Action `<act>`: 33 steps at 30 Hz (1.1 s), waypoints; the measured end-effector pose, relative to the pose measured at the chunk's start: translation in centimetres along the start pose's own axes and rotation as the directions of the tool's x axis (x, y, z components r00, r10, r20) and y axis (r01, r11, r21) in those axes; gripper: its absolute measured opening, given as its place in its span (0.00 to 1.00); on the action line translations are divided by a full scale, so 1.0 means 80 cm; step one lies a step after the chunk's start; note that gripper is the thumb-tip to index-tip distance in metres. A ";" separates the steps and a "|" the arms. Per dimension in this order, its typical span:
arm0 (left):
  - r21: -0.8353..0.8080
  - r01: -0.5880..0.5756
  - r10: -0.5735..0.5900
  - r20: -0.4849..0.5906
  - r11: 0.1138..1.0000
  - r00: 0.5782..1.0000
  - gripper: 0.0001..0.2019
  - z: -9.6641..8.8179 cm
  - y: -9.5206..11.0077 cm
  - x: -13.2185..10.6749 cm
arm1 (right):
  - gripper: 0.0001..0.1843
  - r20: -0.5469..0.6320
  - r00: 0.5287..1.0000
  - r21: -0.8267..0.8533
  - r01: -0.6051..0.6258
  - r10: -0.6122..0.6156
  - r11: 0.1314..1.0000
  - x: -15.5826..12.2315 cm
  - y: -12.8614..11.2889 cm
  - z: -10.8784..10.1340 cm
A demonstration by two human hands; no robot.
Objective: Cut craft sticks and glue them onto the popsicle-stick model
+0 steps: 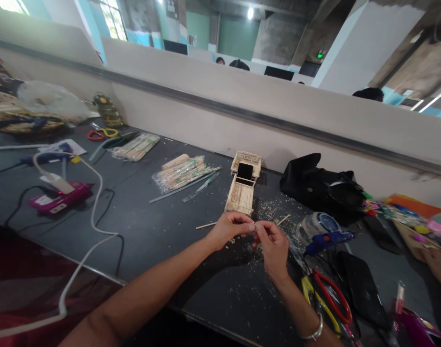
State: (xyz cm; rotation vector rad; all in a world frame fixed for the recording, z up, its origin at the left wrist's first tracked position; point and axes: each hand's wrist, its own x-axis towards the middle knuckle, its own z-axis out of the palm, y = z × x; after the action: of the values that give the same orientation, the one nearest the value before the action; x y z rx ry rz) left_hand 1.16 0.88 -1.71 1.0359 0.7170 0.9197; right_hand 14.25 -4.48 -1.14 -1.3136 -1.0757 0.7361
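Observation:
My left hand [230, 230] and my right hand [273, 243] meet fingertip to fingertip over the dark table. Both are closed in a pinch around something very small and pale that I cannot make out. Just beyond them stands a small model built of wooden sticks [240, 195], with a slatted flat part in front. A black square piece [245, 171] rests on its back part. Loose wooden sticks [283, 220] and many pale chips lie around the hands.
Plastic-wrapped stick bundles [186, 173] lie left of the model. A purple power strip [61, 196] with a white cable is further left. To the right are a black bag [319, 188], a clear jar [316, 225], a blue glue gun [328, 241], red-handled scissors [334, 296] and another person's hand [437, 262].

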 end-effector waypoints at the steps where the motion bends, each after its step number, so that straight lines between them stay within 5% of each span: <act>1: -0.005 0.003 -0.003 0.008 1.000 1.000 0.21 0.000 0.000 0.000 | 0.16 -0.007 1.000 0.016 -0.017 0.018 1.000 0.000 0.001 0.000; 8: -0.126 -0.010 0.016 0.047 0.992 0.999 0.26 0.000 0.000 0.002 | 0.17 -0.006 0.992 0.177 -0.125 0.128 0.976 0.002 0.003 0.002; 22: -0.202 -0.032 0.047 0.069 0.979 0.997 0.18 -0.004 0.000 0.001 | 0.19 -0.010 0.968 0.271 -0.238 0.250 0.933 0.004 -0.006 0.007; 33: -0.087 -0.102 0.113 0.131 0.991 0.985 0.15 -0.006 -0.003 0.001 | 0.20 0.203 0.884 0.400 -0.467 0.420 0.789 0.005 -0.008 0.006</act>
State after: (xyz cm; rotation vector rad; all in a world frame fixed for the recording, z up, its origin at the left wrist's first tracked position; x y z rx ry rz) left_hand 0.88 1.09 -2.11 1.0629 0.5114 0.9534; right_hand 13.86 -4.01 -0.49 -1.1439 -0.6150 1.3345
